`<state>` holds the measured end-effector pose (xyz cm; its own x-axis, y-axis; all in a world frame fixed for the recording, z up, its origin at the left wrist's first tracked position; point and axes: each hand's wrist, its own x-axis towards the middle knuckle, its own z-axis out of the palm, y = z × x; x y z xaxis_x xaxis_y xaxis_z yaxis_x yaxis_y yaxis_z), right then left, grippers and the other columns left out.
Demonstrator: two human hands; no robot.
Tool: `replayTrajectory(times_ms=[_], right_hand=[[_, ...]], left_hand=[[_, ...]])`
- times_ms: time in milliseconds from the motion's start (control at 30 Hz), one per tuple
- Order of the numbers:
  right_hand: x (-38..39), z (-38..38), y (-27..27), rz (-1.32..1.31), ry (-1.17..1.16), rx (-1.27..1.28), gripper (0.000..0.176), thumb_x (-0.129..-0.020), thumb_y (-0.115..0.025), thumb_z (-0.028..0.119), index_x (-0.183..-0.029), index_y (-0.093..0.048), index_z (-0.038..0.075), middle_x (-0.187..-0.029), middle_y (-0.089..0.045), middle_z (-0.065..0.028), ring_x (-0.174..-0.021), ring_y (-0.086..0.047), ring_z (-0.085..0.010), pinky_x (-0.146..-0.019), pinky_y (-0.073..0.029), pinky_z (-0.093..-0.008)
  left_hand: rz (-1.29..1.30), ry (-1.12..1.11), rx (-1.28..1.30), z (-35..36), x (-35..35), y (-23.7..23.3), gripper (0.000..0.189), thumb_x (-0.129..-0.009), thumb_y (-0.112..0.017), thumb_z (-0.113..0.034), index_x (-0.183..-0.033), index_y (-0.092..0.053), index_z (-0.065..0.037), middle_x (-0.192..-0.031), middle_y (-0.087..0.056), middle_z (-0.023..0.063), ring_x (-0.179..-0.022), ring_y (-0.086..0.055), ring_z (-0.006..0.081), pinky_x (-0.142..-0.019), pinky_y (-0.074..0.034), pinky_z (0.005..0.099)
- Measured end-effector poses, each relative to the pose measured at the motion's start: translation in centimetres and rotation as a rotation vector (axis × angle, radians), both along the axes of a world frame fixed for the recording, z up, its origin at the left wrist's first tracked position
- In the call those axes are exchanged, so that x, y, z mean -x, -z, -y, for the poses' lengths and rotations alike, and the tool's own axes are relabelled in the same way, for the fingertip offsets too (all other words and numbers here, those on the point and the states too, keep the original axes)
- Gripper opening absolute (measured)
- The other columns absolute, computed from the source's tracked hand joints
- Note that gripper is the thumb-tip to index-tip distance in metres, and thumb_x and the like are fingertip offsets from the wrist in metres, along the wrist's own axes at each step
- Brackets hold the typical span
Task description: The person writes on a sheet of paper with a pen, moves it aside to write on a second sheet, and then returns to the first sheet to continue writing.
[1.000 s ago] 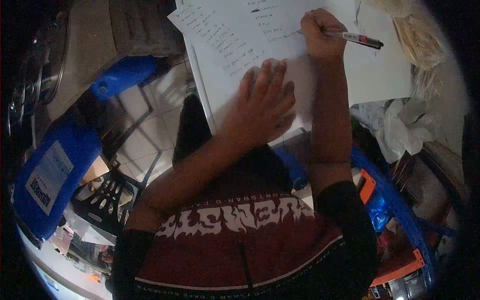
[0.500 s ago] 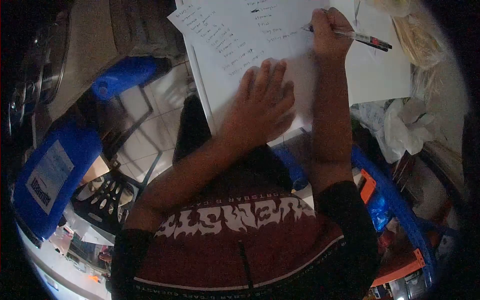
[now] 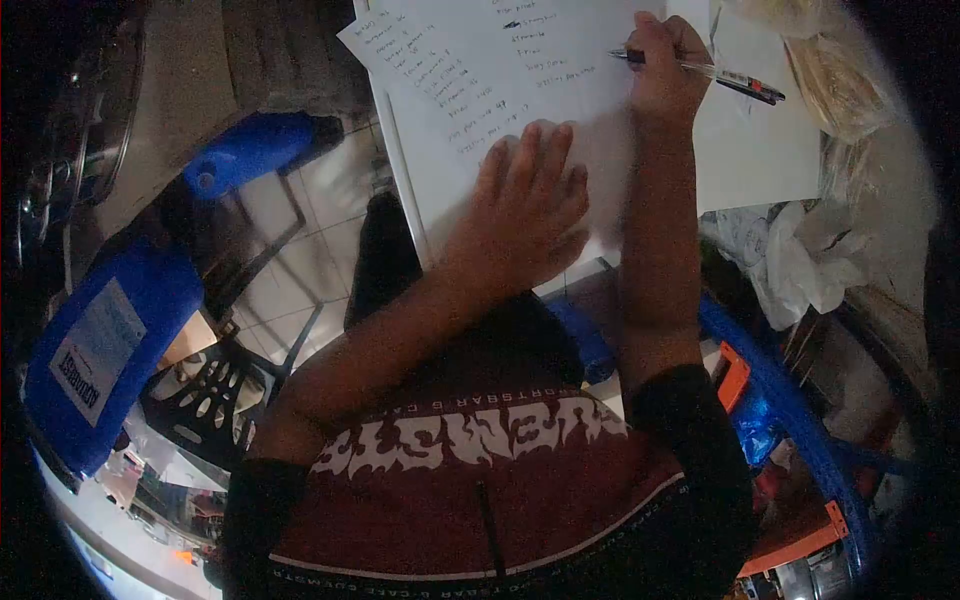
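Note:
White paper sheets [image 3: 440,60] with handwritten lists lie at the top centre. My right hand [image 3: 668,72] is closed around a clear pen with a dark cap [image 3: 735,82]; its tip points left, over the paper beside the right-hand list. Flat on the lower part of the paper rests my left hand [image 3: 530,195], its fingers spread and nothing in it. A crossed-out word shows near the top of the right-hand list.
A blue container [image 3: 250,152] and a blue labelled object [image 3: 115,350] are at the left. Black slotted plastic [image 3: 205,405] stands below them. White plastic bags [image 3: 810,260] and a blue-and-orange frame [image 3: 790,370] are at the right.
My right hand and the pen have shifted slightly right, and the pen tip has moved a little off the written lines. My left hand stays in place.

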<state>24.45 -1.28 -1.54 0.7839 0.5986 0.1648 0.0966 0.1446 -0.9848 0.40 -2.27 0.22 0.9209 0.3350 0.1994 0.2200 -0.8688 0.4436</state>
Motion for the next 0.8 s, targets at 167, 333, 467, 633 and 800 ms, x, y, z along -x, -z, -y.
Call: replayTrajectory(times_ms=[167, 333, 467, 633, 800], right_hand=[[-0.7, 0.2, 0.1, 0.028, -0.078, -0.01, 0.029, -0.086, -0.066, 0.012, -0.063, -0.049, 0.008, -0.058, -0.052, -0.0025, -0.049, -0.044, -0.009, -0.046, -0.034, -0.0252], [0.6, 0.0, -0.4, -0.033, -0.102, -0.05, 0.034, -0.096, -0.054, 0.029, -0.077, -0.056, 0.001, -0.059, -0.053, -0.0065, -0.05, -0.048, -0.0127, -0.047, -0.039, -0.0271], [0.1, -1.3, 0.3, 0.317, -0.268, -0.09, 0.044, -0.098, -0.05, 0.04, -0.085, -0.06, -0.001, -0.06, -0.056, -0.0094, -0.049, -0.05, -0.0157, -0.048, -0.042, -0.0283], [0.1, 0.0, 0.0, 0.151, -0.506, 0.131, 0.026, -0.094, -0.063, 0.023, -0.073, -0.054, 0.008, -0.066, -0.051, 0.0, -0.053, -0.044, -0.009, -0.046, -0.033, -0.0244], [1.4, -1.1, -1.1, 0.244, -0.227, 0.177, 0.035, -0.093, -0.062, 0.014, -0.065, -0.04, 0.01, -0.063, -0.041, 0.0038, -0.054, -0.037, -0.0062, -0.047, -0.03, -0.0244]], left_hand=[[0.011, 0.002, 0.005, 0.0, -0.1, -0.1, 0.053, -0.088, -0.057, -0.046, -0.125, -0.051, -0.009, -0.149, -0.029, 0.0219, -0.135, -0.029, 0.043, -0.107, -0.027, 0.0588], [-0.007, -0.011, -0.022, 0.1, -0.2, -0.1, 0.053, -0.088, -0.057, -0.045, -0.125, -0.051, -0.009, -0.149, -0.029, 0.0215, -0.135, -0.029, 0.042, -0.106, -0.028, 0.0589], [-0.01, -0.005, 0.008, 0.1, -0.2, -0.2, 0.053, -0.087, -0.058, -0.045, -0.125, -0.051, -0.009, -0.149, -0.029, 0.0212, -0.135, -0.029, 0.042, -0.105, -0.029, 0.0585], [-0.019, -0.001, -0.019, -0.1, -0.1, -0.3, 0.054, -0.086, -0.059, -0.046, -0.125, -0.052, -0.009, -0.15, -0.028, 0.0218, -0.135, -0.029, 0.0424, -0.105, -0.028, 0.0587], [-0.011, 0.004, -0.023, -0.1, 0.0, -0.3, 0.055, -0.086, -0.059, -0.045, -0.127, -0.051, -0.009, -0.15, -0.028, 0.0222, -0.135, -0.029, 0.0426, -0.105, -0.028, 0.0589]])
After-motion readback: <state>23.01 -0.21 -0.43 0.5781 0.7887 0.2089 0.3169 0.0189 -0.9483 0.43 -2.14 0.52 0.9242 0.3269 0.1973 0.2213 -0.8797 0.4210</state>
